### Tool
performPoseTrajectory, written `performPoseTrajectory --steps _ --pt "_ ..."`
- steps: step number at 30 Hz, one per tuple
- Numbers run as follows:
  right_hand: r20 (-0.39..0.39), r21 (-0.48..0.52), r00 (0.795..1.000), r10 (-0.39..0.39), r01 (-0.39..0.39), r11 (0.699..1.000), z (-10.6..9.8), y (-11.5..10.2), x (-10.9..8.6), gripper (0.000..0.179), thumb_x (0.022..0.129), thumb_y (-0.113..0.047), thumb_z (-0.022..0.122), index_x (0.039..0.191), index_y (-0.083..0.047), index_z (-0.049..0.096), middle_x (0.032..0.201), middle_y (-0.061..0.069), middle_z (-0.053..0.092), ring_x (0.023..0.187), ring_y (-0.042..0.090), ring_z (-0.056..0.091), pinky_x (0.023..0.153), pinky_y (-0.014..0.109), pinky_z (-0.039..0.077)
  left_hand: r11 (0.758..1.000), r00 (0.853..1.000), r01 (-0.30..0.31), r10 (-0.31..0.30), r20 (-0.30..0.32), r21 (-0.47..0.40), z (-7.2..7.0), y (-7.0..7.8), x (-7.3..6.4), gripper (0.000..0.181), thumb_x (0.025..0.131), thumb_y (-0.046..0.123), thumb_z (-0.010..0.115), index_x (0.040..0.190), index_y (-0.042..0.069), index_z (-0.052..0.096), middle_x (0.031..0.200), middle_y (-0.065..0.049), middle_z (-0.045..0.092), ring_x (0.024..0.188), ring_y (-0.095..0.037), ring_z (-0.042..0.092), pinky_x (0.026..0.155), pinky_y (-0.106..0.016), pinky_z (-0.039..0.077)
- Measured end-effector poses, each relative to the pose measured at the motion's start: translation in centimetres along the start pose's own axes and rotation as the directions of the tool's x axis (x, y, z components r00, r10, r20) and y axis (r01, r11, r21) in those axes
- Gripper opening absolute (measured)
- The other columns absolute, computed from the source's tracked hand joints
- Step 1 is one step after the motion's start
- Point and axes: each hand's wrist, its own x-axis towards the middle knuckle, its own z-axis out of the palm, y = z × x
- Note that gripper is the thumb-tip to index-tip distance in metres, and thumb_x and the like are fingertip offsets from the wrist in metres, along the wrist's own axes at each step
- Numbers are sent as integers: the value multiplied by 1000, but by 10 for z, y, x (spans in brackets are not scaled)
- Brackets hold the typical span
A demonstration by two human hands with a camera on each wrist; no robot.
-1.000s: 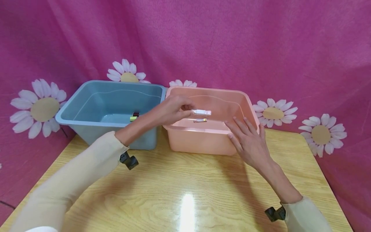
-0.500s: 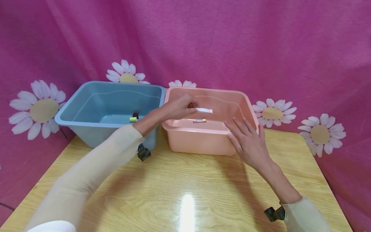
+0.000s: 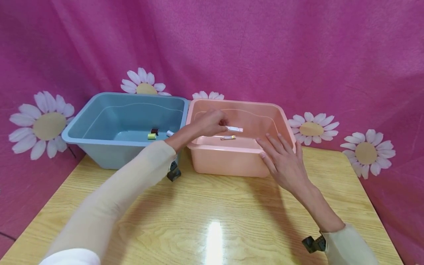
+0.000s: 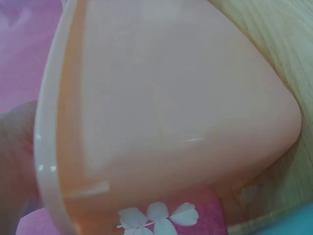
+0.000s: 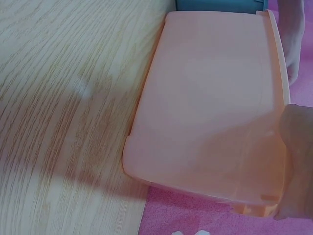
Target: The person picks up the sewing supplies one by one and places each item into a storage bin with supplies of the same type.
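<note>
My left hand (image 3: 212, 123) reaches over the pink bin (image 3: 228, 160) and pinches one end of a small slim white piece with a pink tip (image 3: 235, 129); its kind is too small to tell. Below that piece, a nail clipper-like small metal item with a yellow end (image 3: 228, 137) lies in the bin. My right hand (image 3: 288, 165) rests on the bin's front right rim, fingers straight and spread. In the left wrist view the bin's wall hides most of the left hand (image 4: 17, 156). The right hand (image 5: 298, 156) shows at the rim in the right wrist view.
A blue bin (image 3: 116, 141) stands against the pink bin's left side. Inside it lie a yellow thread spool (image 3: 151, 136), a dark spool (image 3: 154, 131) and a whitish spool (image 3: 170, 133). Both bins stand on a wooden table (image 3: 198, 206) before a pink flowered curtain (image 3: 232, 48).
My left hand has shifted to the right with the white piece, which now sits slightly lower than half a second ago. The whitish spool has come into view. My right hand stays put.
</note>
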Motion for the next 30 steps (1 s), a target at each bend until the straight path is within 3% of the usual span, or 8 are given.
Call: performPoseTrajectory --steps 12,16,23,30 --pt "11 -3 1000 4 -4 1000 0 0 0 45 103 -30 54 147 -24 51 151 11 46 140 42 35 107 73 10 996 998 61 -62 6 57 12 -6 13 10 91 7 69 96 1 75 89 -8 70 83 -19 59 77 -28 48" --pt "9 -4 1000 3 -3 1000 0 0 0 46 102 -30 54 148 -24 51 151 11 46 140 42 35 107 73 10 995 996 85 -86 11 43 14 -7 16 7 90 4 70 92 0 75 83 -7 67 80 -18 56 73 -26 47" --pt "12 -4 1000 3 -3 1000 1 0 1 46 102 -31 54 147 -24 51 151 11 46 140 42 35 107 73 9 997 997 77 -77 -2 28 20 -11 21 10 88 2 70 79 0 73 68 -2 56 69 -16 49 63 -24 40" --pt "23 -6 1000 10 -10 1000 1 1 1 48 102 -32 55 149 -26 49 152 11 45 140 42 33 108 73 6 994 994 104 -104 13 14 24 -12 22 9 89 7 72 83 1 75 72 -5 61 70 -17 52 64 -25 43"
